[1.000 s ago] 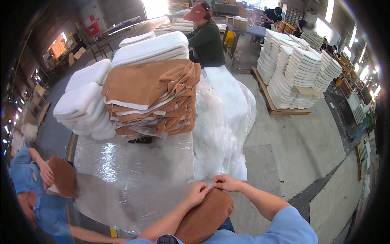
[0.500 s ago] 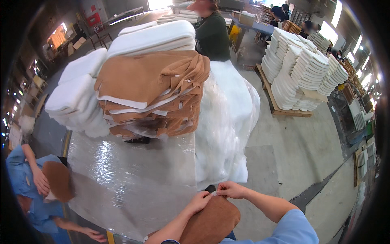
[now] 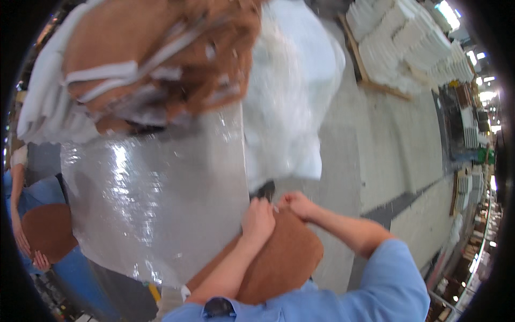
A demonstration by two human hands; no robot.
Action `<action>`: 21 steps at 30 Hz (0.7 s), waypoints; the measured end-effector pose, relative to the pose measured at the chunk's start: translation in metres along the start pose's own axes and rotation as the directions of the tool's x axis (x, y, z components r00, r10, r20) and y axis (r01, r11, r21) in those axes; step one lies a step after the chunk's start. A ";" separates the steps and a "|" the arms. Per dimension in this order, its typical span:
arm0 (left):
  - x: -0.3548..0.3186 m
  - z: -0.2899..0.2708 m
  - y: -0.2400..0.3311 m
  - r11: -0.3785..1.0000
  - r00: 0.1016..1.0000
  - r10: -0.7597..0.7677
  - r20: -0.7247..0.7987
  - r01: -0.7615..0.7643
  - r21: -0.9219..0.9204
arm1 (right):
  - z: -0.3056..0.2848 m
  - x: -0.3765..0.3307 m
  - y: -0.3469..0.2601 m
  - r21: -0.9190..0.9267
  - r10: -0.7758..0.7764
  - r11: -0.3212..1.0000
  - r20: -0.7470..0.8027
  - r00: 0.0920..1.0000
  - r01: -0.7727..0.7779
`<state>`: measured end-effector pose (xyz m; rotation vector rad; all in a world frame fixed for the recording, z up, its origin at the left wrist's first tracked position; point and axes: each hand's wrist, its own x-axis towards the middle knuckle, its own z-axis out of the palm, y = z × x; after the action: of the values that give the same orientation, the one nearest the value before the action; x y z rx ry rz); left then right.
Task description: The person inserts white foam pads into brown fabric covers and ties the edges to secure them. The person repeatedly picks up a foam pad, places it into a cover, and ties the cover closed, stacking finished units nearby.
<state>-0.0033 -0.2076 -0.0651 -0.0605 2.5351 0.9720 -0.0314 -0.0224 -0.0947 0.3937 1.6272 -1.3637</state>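
Note:
A brown rounded cushion piece [image 3: 287, 260] rests against my body at the table's near right corner. My left hand [image 3: 258, 219] and my right hand [image 3: 294, 204] both pinch its upper edge, close together, next to the corner of the clear plastic sheet [image 3: 161, 188] that covers the table. A small dark object [image 3: 264, 190] sits just above my fingers. At the far end lies a pile of brown and white cushion covers [image 3: 150, 59], blurred.
A heap of clear plastic film [image 3: 292, 91] hangs off the table's right side. Another person in blue at the left holds a brown round piece [image 3: 48, 231]. Stacks of white cushions [image 3: 407, 43] stand on a pallet at the right, across a grey concrete floor [image 3: 386, 155].
My view has tipped down and closer to the table. My hands and the brown piece stay together at the sheet's corner; the person at the far end is out of view.

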 end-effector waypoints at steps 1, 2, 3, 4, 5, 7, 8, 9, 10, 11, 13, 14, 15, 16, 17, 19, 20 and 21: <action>-0.003 0.002 0.002 1.000 1.000 -0.014 0.002 0.014 0.010 | 0.003 0.004 0.006 0.129 0.018 0.991 0.045 0.999 -0.024; -0.010 0.006 0.004 1.000 0.999 -0.025 0.041 0.025 -0.008 | 0.003 0.004 0.012 0.228 0.063 0.971 0.070 0.996 -0.077; -0.003 0.003 0.005 0.999 0.999 -0.025 0.031 0.026 -0.023 | -0.001 0.004 0.011 0.245 0.070 0.966 0.083 0.994 -0.088; -0.002 0.001 0.006 0.999 1.000 -0.023 0.021 0.024 -0.037 | -0.001 0.000 0.013 0.333 0.085 0.936 0.109 0.990 -0.117; -0.006 -0.001 0.009 0.999 1.000 -0.009 0.029 0.010 -0.049 | -0.002 -0.005 0.015 0.418 0.097 0.897 0.135 0.986 -0.145; -0.002 -0.006 0.015 0.996 0.999 0.034 0.025 -0.031 -0.078 | -0.008 -0.015 0.017 0.530 0.040 0.842 0.135 0.990 -0.106; 0.002 -0.007 0.020 0.993 0.998 0.056 0.003 -0.056 -0.101 | -0.012 -0.019 0.017 0.583 0.011 0.808 0.131 0.991 -0.086; 0.000 -0.011 0.025 0.990 0.997 0.071 -0.007 -0.072 -0.122 | -0.014 -0.030 0.013 0.572 0.033 0.815 0.117 0.993 -0.094; 0.002 -0.012 0.028 0.986 0.996 0.084 -0.026 -0.087 -0.146 | -0.020 -0.039 0.002 0.554 0.053 0.826 0.105 0.993 -0.103; 0.003 -0.013 0.029 0.986 0.997 0.071 0.017 -0.068 -0.155 | -0.025 -0.044 -0.006 0.536 0.073 0.837 0.094 0.993 -0.112; 0.010 -0.018 0.028 0.984 0.990 0.071 0.120 -0.050 -0.173 | -0.032 -0.044 -0.003 0.484 0.063 0.868 0.118 0.991 -0.113; 0.014 -0.023 0.026 0.974 0.970 0.044 0.241 0.012 -0.226 | -0.035 -0.044 -0.002 0.456 0.060 0.883 0.133 0.989 -0.114; 0.017 -0.034 0.025 0.960 0.932 0.012 0.363 0.091 -0.266 | -0.034 -0.041 0.001 0.449 0.026 0.890 0.114 0.993 -0.075; 0.019 -0.040 0.025 0.939 0.877 -0.013 0.480 0.175 -0.295 | -0.032 -0.037 0.004 0.441 -0.007 0.897 0.096 0.995 -0.037; 0.019 -0.037 0.023 0.950 0.889 0.011 0.458 0.133 -0.282 | -0.030 -0.034 0.006 0.432 -0.039 0.902 0.079 0.996 0.002; 0.018 -0.032 0.020 0.963 0.915 0.063 0.398 0.050 -0.266 | -0.025 -0.031 0.007 0.337 -0.060 0.940 0.005 0.998 0.055; 0.018 -0.029 0.020 0.971 0.919 0.011 0.395 0.085 -0.224 | -0.022 -0.030 0.007 0.286 -0.073 0.955 -0.030 0.997 0.079; 0.018 -0.027 0.024 0.975 0.917 -0.040 0.397 0.123 -0.187 | -0.020 -0.028 0.006 0.310 -0.047 0.949 -0.032 0.998 0.054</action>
<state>-0.0342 -0.2050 -0.0389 -0.0296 2.0451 1.0918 -0.0220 0.0064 -0.0767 0.5586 1.4506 -1.6665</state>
